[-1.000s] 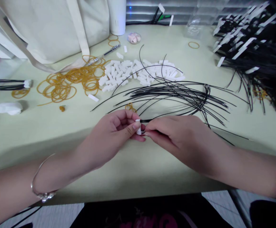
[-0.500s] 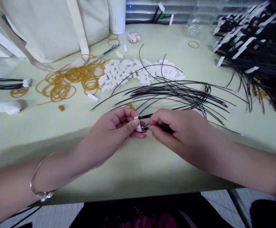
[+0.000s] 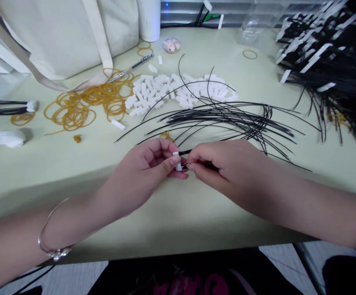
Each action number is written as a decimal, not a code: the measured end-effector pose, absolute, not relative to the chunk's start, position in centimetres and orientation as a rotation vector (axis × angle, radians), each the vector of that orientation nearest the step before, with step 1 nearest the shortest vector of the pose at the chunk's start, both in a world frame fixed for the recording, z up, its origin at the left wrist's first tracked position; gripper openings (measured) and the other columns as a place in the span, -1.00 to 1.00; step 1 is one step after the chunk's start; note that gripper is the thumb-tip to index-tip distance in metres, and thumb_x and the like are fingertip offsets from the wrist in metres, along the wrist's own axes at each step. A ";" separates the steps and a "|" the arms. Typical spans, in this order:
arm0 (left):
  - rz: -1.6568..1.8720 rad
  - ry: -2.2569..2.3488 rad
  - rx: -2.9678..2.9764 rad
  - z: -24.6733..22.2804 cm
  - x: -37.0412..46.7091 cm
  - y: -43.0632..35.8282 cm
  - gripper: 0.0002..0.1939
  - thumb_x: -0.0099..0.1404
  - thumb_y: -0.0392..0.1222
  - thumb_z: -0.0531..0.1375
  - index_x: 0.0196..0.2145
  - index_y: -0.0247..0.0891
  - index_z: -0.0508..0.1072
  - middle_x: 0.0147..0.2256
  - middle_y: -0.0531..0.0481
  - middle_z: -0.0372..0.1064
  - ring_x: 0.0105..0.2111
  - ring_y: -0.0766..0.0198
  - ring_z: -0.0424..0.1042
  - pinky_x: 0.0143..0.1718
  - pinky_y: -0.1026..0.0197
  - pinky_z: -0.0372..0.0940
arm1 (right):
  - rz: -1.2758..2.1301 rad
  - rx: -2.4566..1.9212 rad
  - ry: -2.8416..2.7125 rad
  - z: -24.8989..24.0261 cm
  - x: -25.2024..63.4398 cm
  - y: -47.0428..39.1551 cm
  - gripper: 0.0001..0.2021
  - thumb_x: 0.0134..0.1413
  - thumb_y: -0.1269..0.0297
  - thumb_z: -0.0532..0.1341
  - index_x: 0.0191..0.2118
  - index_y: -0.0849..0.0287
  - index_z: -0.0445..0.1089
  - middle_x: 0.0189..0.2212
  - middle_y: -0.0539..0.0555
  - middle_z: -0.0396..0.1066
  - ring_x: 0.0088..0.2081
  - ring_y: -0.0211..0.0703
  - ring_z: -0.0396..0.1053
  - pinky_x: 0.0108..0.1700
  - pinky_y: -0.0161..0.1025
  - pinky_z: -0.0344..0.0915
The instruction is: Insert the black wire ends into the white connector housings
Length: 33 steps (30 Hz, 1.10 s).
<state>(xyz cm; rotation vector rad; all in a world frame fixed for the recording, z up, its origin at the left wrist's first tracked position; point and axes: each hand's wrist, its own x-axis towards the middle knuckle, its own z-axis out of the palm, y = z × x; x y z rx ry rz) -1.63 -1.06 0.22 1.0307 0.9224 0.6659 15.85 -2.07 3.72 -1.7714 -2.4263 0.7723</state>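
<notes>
Between the thumb and fingers of my left hand is a small white connector housing, held near the middle of the table's front. Black wires run out of its right side. My right hand pinches a thin black wire close to the housing, its fingertips almost touching my left fingers. Whether the wire's tip is inside the housing is hidden. Just beyond my hands lies a loose bunch of black wires with bare metal ends. Behind it spreads a heap of white connector housings.
Tan rubber bands lie in a tangle at left, with a pen across them. A cloth bag and a white cylinder stand behind. At right is a large pile of wired black harnesses.
My right fingertips have moved slightly left, nearer the connector housing, with the wire. My left hand keeps its hold. The whole view has shifted a little.
</notes>
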 end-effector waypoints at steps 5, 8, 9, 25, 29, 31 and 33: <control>0.677 0.960 1.056 0.3 -1.5 -1.2 -0.88 0.21 -0.23 0.22 -0.31 -0.31 0.36 -0.40 0.06 0.39 -0.39 0.40 0.45 -0.29 0.38 0.35 | 0.798 -1.752 -2.403 3.7 15.6 -2.3 -0.78 0.15 0.29 -0.01 -0.35 0.15 0.36 -0.53 -0.07 0.37 -0.55 -0.42 0.13 -0.49 -0.39 -0.13; 0.674 0.957 1.019 0.4 -1.4 -1.2 -0.87 0.21 -0.23 0.23 -0.31 -0.32 0.37 -0.40 0.07 0.37 -0.38 0.41 0.44 -0.27 0.37 0.36 | 0.887 -1.768 -2.301 3.8 15.7 -2.4 -0.85 0.14 0.25 0.02 -0.21 0.13 0.26 -0.52 -0.11 0.37 -0.57 -0.43 0.14 -0.49 -0.42 -0.07; 0.672 0.944 1.000 0.4 -1.4 -1.1 -0.87 0.20 -0.23 0.23 -0.30 -0.32 0.38 -0.39 0.07 0.37 -0.36 0.40 0.44 -0.25 0.36 0.37 | 0.907 -1.754 -2.276 3.8 15.8 -2.4 -0.86 0.13 0.25 0.04 -0.20 0.13 0.23 -0.52 -0.12 0.37 -0.57 -0.44 0.14 -0.49 -0.42 -0.06; 0.647 0.721 1.017 -1.2 -2.6 -0.5 -0.81 0.10 -0.16 0.33 -0.32 -0.29 0.51 -0.44 0.04 0.39 -0.42 0.42 0.30 -0.32 0.33 0.19 | 0.833 -1.026 -2.371 2.2 17.7 -2.0 -0.94 0.19 0.33 0.00 -0.30 0.18 0.13 -0.48 -0.12 0.28 -0.54 -0.51 0.07 -0.50 -0.50 -0.05; 0.665 0.737 0.999 -1.2 -2.5 -0.6 -0.80 0.08 -0.16 0.34 -0.31 -0.27 0.53 -0.40 0.01 0.42 -0.40 0.40 0.31 -0.33 0.34 0.20 | 0.852 -1.059 -2.353 2.4 17.3 -2.0 -0.92 0.18 0.33 -0.02 -0.33 0.19 0.13 -0.49 -0.10 0.29 -0.55 -0.48 0.08 -0.51 -0.48 -0.04; 0.685 0.741 0.983 -1.2 -2.4 -0.6 -0.81 0.08 -0.18 0.34 -0.32 -0.27 0.53 -0.40 0.01 0.42 -0.39 0.40 0.33 -0.31 0.35 0.21 | 0.861 -1.148 -2.379 2.9 17.3 -2.1 -0.92 0.19 0.31 -0.03 -0.26 0.18 0.15 -0.50 -0.09 0.30 -0.55 -0.46 0.11 -0.50 -0.47 -0.01; 0.690 0.738 0.980 -0.9 -2.4 -0.6 -0.86 0.10 -0.21 0.32 -0.34 -0.26 0.53 -0.42 0.03 0.41 -0.40 0.42 0.33 -0.31 0.36 0.22 | 0.689 -1.233 -2.451 3.5 17.5 -2.1 -0.77 0.14 0.20 0.05 -0.10 0.17 0.15 -0.44 -0.04 0.33 -0.48 -0.38 0.20 -0.43 -0.41 0.10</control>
